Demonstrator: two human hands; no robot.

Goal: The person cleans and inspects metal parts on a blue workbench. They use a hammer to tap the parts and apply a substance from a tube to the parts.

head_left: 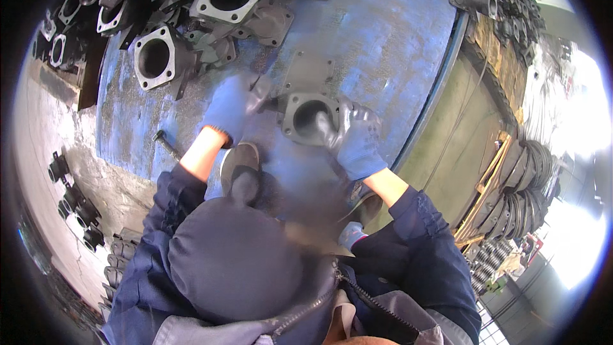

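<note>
My right hand [359,137], in a blue glove with dark coated fingers, grips a grey metal casting [295,129] by its right side. The thumb reaches into the round bore of its square flange, which has holes at the corners. A flat plate with small holes [309,71] extends behind the flange. Left of the casting, my left hand [236,103] is gloved the same way and blurred by motion. Its fingers are curled together near a thin dark thing I cannot make out. Both hands are above the worn blue table [377,32].
Similar flanged castings [153,57] are piled at the far left, with more castings [488,3] at the far right. A hammer-like tool [167,145] lies at the table's left edge. Black parts [73,201] stand on the floor at left; ring-shaped parts [527,166] are stacked at right.
</note>
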